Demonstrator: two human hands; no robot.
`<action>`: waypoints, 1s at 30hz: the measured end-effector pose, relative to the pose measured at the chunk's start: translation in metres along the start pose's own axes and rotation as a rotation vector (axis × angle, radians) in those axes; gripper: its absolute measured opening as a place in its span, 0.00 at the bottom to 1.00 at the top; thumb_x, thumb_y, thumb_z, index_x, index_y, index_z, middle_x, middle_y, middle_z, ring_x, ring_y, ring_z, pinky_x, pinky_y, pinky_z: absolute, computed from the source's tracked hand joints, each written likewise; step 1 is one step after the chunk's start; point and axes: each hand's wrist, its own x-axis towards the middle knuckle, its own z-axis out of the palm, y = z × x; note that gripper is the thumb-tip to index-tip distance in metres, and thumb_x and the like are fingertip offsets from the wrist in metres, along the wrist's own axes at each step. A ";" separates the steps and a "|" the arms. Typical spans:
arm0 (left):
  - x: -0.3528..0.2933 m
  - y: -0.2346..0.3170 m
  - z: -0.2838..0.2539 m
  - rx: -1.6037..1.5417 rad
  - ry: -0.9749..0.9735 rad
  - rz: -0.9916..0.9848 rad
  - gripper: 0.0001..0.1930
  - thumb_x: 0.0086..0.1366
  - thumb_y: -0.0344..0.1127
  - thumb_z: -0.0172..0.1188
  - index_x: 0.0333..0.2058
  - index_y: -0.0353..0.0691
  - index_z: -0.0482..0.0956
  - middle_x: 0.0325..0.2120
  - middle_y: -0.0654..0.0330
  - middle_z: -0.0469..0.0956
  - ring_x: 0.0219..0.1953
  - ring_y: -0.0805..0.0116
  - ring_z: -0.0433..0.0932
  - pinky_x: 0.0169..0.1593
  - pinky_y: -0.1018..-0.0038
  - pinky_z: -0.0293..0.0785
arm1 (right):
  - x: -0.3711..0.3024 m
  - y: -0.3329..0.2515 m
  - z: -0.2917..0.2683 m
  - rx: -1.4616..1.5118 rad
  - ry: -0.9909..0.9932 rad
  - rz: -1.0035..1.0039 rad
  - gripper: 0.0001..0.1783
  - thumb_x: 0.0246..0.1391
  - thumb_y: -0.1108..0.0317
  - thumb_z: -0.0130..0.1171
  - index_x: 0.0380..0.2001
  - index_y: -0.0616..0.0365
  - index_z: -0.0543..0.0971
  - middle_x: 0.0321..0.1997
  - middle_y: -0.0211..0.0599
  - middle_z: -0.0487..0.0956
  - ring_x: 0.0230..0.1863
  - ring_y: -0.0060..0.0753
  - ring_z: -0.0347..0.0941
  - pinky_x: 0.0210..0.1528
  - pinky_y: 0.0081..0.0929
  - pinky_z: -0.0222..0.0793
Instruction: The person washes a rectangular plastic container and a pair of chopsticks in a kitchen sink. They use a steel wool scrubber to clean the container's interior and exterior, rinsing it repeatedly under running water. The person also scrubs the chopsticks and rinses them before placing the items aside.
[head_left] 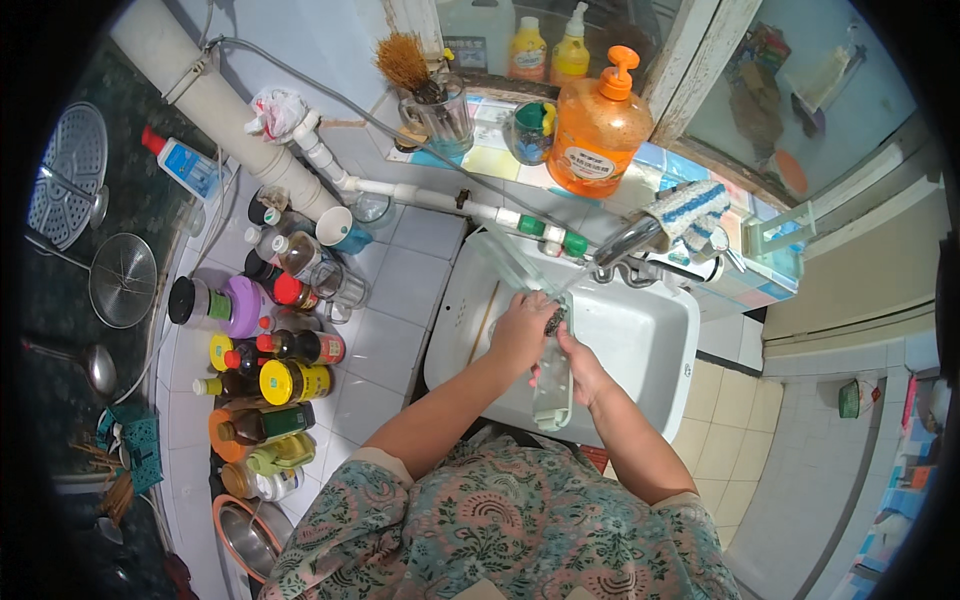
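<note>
Over a white sink [640, 345], both my hands are at a long, clear, pale-green plastic container [553, 395]. The right hand [585, 368] grips its side, thumb on top and fingertips showing at the far side. In my left hand [522, 330] is a dark steel wool scrubber [555, 320], pressed against the container. The left fingers are curled and partly hidden. A similar clear pale-green piece [505, 255] leans in the back left of the sink, beyond my hands. The metal faucet [620, 245] stands just behind them.
Several sauce bottles and jars [295, 382] crowd the tiled counter on the left. A large orange pump bottle [595, 135] and a glass mug [440, 115] holding a brush stand on the ledge behind the sink. A striped cloth [690, 210] drapes near the faucet.
</note>
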 end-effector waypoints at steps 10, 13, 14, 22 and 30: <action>0.020 0.025 -0.035 -0.472 -0.026 -0.449 0.17 0.46 0.32 0.59 0.39 0.42 0.77 0.33 0.57 0.77 0.37 0.56 0.76 0.39 0.66 0.72 | -0.015 -0.025 0.005 0.002 -0.121 0.065 0.25 0.57 0.41 0.44 0.41 0.53 0.67 0.29 0.37 0.71 0.28 0.39 0.69 0.32 0.42 0.72; 0.015 0.008 -0.022 0.055 -0.094 -0.005 0.09 0.54 0.34 0.54 0.34 0.42 0.75 0.37 0.58 0.77 0.45 0.62 0.73 0.41 0.67 0.71 | -0.014 -0.026 -0.001 0.050 -0.173 -0.003 0.25 0.56 0.42 0.45 0.42 0.53 0.67 0.29 0.38 0.71 0.27 0.39 0.69 0.32 0.41 0.72; 0.016 0.008 -0.025 0.143 -0.172 0.048 0.07 0.54 0.34 0.54 0.33 0.42 0.75 0.37 0.58 0.77 0.46 0.63 0.72 0.41 0.67 0.71 | -0.011 -0.023 -0.003 0.072 -0.160 -0.001 0.25 0.57 0.42 0.44 0.41 0.53 0.67 0.28 0.37 0.71 0.26 0.38 0.69 0.31 0.40 0.72; 0.024 -0.016 -0.050 -0.273 -0.174 -0.387 0.16 0.50 0.36 0.60 0.38 0.40 0.72 0.33 0.53 0.77 0.35 0.51 0.75 0.38 0.60 0.71 | -0.016 -0.024 0.000 0.015 0.088 0.022 0.26 0.55 0.43 0.49 0.51 0.45 0.62 0.27 0.35 0.69 0.23 0.34 0.67 0.26 0.37 0.71; 0.026 0.011 -0.034 -0.259 0.101 -0.064 0.19 0.45 0.29 0.61 0.39 0.41 0.72 0.31 0.53 0.75 0.38 0.52 0.73 0.41 0.64 0.71 | -0.018 -0.012 0.008 -0.471 0.205 -0.115 0.38 0.49 0.68 0.48 0.63 0.32 0.50 0.27 0.29 0.62 0.20 0.25 0.60 0.21 0.31 0.67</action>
